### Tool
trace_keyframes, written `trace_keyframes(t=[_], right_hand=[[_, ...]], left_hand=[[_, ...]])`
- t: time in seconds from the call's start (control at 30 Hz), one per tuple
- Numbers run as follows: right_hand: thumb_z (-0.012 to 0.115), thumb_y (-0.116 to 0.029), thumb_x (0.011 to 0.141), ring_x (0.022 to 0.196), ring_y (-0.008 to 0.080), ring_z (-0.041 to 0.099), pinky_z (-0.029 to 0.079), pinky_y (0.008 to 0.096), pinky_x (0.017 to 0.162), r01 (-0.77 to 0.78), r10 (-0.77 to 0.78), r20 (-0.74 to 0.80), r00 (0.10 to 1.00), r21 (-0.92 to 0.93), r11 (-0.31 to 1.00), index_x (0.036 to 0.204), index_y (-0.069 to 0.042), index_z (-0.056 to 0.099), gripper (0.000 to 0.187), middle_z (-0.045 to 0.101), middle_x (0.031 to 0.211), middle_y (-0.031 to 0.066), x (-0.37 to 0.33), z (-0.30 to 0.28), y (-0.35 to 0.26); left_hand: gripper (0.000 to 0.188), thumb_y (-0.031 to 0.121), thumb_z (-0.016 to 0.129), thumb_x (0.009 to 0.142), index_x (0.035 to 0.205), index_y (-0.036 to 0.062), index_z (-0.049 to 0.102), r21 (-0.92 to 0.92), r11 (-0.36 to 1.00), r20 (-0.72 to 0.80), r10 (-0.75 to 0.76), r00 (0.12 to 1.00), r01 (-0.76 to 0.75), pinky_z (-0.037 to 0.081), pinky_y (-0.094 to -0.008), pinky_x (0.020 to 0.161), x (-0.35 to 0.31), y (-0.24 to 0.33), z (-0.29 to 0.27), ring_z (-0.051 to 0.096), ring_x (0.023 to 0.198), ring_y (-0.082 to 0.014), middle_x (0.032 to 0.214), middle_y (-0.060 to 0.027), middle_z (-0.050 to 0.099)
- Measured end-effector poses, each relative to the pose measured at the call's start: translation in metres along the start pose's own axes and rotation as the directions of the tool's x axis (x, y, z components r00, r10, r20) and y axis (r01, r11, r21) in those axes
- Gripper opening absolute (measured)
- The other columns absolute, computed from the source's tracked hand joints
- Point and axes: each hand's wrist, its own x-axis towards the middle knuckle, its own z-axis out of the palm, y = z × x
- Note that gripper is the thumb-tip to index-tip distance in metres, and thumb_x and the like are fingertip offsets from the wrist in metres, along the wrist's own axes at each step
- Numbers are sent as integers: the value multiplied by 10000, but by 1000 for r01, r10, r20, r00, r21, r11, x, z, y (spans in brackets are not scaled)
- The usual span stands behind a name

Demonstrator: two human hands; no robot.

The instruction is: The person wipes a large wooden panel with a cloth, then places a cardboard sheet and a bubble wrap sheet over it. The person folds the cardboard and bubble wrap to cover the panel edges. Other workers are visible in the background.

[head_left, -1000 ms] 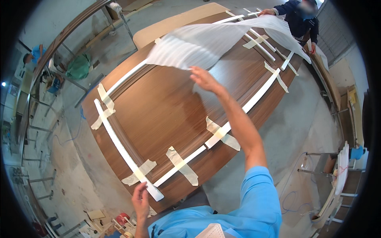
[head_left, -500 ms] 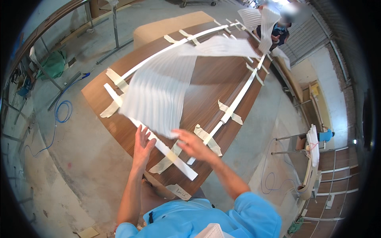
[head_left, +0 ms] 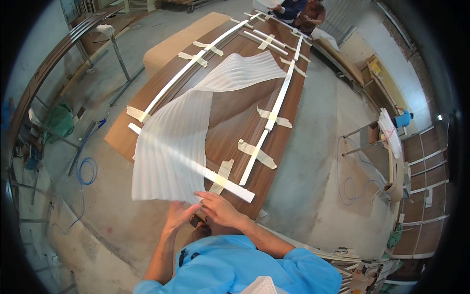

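A thin, white, rippled foam sheet (head_left: pixel 171 147) lies twisted over a long brown wood-grain panel (head_left: pixel 230 117), its near end hanging past the panel's edge toward me. My right hand (head_left: pixel 220 209) is closed on the near right corner of this sheet. Just left of it, my left hand (head_left: pixel 182 215) is at the sheet's lower edge, thumb and fingers apart; its fingertips are partly hidden by the sheet. White strips (head_left: pixel 274 105) run along the panel's sides, held by pieces of cream tape (head_left: pixel 257 153). A crosswise white strip (head_left: pixel 235 188) shows partly through the sheet.
Two other people (head_left: pixel 298 12) stand at the panel's far end. A tan board (head_left: pixel 181 41) lies beside the panel at far left. Blue hose (head_left: pixel 87 171) coils on the floor at left. A metal-legged rack (head_left: pixel 117 59) stands behind it, and a stand with white strips (head_left: pixel 387 130) is at right.
The sheet's near end has been drawn toward me over the crosswise strip. Both hands have moved closer together and nearer my body. A far sheet no longer hangs upright; my view has shifted.
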Motion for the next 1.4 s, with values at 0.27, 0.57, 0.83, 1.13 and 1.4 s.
trace_keyframes(t=[0.27, 0.57, 0.83, 1.13, 1.4], right_hand=[[600, -126, 894, 1224, 336, 491, 413, 417, 1017, 78, -92, 54, 994, 216, 973, 1208, 2, 575, 340, 480, 1388, 153, 28, 6, -21], [654, -127, 875, 1211, 298, 540, 436, 370, 1001, -244, 311, -178, 934, 322, 915, 1254, -28, 588, 397, 570, 1295, 156, 120, 4, -9], [718, -139, 809, 1287, 402, 404, 361, 451, 1055, -414, 231, -519, 823, -269, 870, 1398, -16, 408, 677, 376, 1451, 210, 272, 49, 22], [713, -210, 829, 1309, 410, 382, 327, 462, 1077, -638, 372, -626, 686, -271, 721, 1407, -8, 394, 691, 361, 1456, 242, 331, 62, 48], [700, -235, 843, 1326, 411, 358, 299, 479, 1089, -702, 344, -778, 526, -168, 692, 1390, -1, 416, 659, 374, 1441, 259, 372, 58, 94]], left_hand=[[399, 81, 570, 889, 1259, -65, 532, -172, 978, -456, 29, 889, -120, 481, -361, 948, 22, 9, -54, 609, 1086, -235, 1196, -169, 624], [320, 0, 581, 763, 1069, -75, 637, -492, 867, -386, -293, 875, 73, 526, -321, 739, 26, -7, -253, 650, 807, -228, 937, -133, 670], [234, -9, 567, 748, 959, -48, 660, -437, 883, -286, -316, 905, 170, 471, -300, 645, 70, -30, -436, 612, 712, -185, 875, -94, 674], [416, 34, 526, 761, 1172, -2, 583, -198, 944, -323, -316, 892, 263, 465, -303, 746, 140, 5, -584, 590, 843, -165, 945, -72, 641], [419, 11, 517, 765, 1178, -6, 583, 58, 954, -345, -257, 903, 294, 486, -284, 708, 193, 34, -625, 595, 790, -129, 924, -48, 636]])
